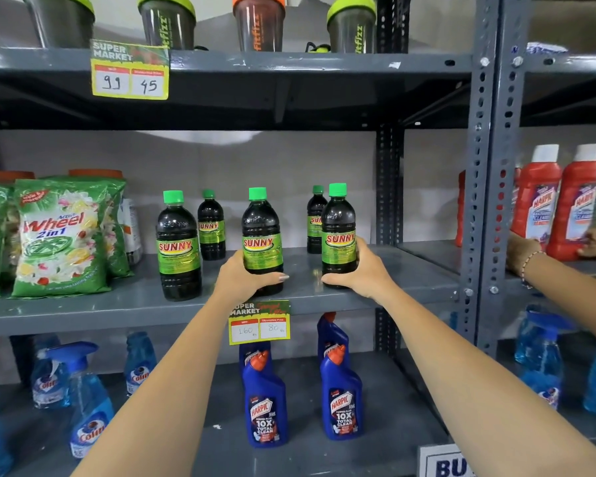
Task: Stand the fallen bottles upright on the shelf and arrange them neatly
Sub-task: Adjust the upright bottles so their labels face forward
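Closest to us, both forearms reach up from the bottom of the shot to the middle shelf (83, 313). Our left hand (245, 278) is wrapped round the base of the middle Sunny bottle (262, 241), thumb across the front w/ the nail showing, fingers hidden behind it. Our right hand (362, 270) grips the lower part of the right Sunny bottle (338, 235) from its right side, thumb along the bottom front. Both bottles stand upright near the shelf's front edge, green caps up, labels facing us.

Just under the left hand a price tag (259, 321) hangs off the shelf lip, reads 160 / 80. Left of the held pair, a third Sunny bottle (178, 246) stands upright on its own, untouched. Bit further back, two smaller-looking Sunny bottles (211, 228) also stand upright, one behind the left gap, one tucked right behind the right-hand bottle. None of the five is lying down.

Far left on the same shelf: green Wheel detergent packs (61, 237) leaning upright. Shelf below has blue Harpic bottles (265, 401) and Colin spray bottles (90, 397). Top shelf, shaker cups (258, 24) and another tag, 99 / 45.

In the next bay on the right, someone else's hand (523, 253) is at the red Harpic bottles (537, 201); can't tell if it's gripping.
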A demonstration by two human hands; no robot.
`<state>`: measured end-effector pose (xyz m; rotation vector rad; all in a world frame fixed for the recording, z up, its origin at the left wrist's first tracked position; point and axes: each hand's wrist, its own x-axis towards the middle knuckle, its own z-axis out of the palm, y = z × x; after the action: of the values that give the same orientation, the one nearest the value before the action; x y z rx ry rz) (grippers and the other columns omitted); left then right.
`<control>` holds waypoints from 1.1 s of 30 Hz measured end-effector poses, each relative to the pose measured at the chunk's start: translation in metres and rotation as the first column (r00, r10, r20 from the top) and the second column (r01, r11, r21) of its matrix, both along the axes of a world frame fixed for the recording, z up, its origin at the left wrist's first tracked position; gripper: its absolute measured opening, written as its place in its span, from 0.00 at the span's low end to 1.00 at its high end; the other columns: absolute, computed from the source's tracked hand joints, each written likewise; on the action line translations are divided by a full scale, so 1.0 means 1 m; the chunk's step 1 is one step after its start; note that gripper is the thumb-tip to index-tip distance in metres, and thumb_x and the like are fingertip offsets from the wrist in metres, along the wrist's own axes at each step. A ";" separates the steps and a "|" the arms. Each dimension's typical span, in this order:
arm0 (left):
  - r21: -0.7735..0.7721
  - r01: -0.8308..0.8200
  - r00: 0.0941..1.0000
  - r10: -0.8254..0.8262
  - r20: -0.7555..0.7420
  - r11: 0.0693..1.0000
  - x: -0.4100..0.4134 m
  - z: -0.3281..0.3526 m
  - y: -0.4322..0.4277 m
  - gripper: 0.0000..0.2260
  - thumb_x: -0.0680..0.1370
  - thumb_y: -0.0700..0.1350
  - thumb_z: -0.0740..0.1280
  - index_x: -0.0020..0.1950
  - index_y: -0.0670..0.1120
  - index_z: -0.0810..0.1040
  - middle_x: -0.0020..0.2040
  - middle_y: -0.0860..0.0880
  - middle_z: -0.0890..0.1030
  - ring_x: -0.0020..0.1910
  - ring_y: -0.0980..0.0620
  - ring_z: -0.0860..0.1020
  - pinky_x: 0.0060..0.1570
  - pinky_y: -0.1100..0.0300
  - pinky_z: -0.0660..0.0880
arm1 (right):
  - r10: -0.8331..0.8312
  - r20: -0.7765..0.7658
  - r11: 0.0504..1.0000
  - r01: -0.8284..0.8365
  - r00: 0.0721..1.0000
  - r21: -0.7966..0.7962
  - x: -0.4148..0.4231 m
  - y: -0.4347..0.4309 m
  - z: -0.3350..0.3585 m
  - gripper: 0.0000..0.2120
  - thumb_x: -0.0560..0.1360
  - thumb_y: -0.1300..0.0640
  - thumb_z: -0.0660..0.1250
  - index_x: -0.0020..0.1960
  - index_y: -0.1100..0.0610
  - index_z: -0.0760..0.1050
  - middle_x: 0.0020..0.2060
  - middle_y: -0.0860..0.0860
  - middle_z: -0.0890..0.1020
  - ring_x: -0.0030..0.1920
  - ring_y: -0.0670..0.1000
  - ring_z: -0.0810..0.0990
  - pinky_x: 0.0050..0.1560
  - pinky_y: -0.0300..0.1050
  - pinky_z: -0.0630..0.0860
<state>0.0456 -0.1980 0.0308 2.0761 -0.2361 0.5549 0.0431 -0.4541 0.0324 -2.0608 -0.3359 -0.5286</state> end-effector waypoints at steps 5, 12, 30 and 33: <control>0.003 0.048 0.998 -0.048 -0.033 0.999 0.000 0.001 0.003 0.37 0.59 0.61 0.80 0.64 0.50 0.74 0.56 0.53 0.81 0.56 0.52 0.78 0.56 0.56 0.73 | 0.027 -0.027 0.999 -0.026 0.999 0.022 -0.002 -0.002 0.001 0.45 0.62 0.54 0.82 0.73 0.50 0.63 0.62 0.48 0.78 0.57 0.46 0.74 0.59 0.43 0.70; -0.001 0.075 0.997 -0.075 -0.032 0.997 -0.002 0.000 0.001 0.35 0.62 0.57 0.80 0.65 0.48 0.73 0.57 0.52 0.81 0.57 0.52 0.78 0.56 0.57 0.72 | 0.094 -0.104 0.995 -0.090 0.990 0.041 0.003 -0.004 0.004 0.44 0.63 0.55 0.82 0.73 0.47 0.63 0.60 0.46 0.77 0.59 0.48 0.75 0.58 0.44 0.69; 0.148 -0.192 0.979 0.178 0.100 0.970 -0.044 0.011 0.012 0.40 0.69 0.68 0.69 0.72 0.43 0.67 0.61 0.48 0.79 0.59 0.49 0.78 0.54 0.53 0.76 | -0.221 0.252 0.915 0.111 0.942 0.389 -0.023 0.004 -0.011 0.47 0.70 0.43 0.75 0.79 0.48 0.51 0.73 0.52 0.66 0.71 0.51 0.68 0.71 0.54 0.67; -0.094 -0.437 0.757 0.423 0.498 0.894 -0.073 0.006 0.037 0.21 0.77 0.59 0.66 0.65 0.48 0.74 0.53 0.53 0.82 0.49 0.53 0.79 0.46 0.55 0.76 | -0.350 0.597 0.915 0.126 0.722 0.384 -0.040 0.030 -0.024 0.21 0.76 0.52 0.68 0.65 0.58 0.70 0.53 0.52 0.76 0.49 0.50 0.76 0.50 0.51 0.77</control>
<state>-0.0277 -0.1614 0.0371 1.9754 -0.0582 1.4010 0.0035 -0.4245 0.0080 -1.5442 -0.3563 -1.3972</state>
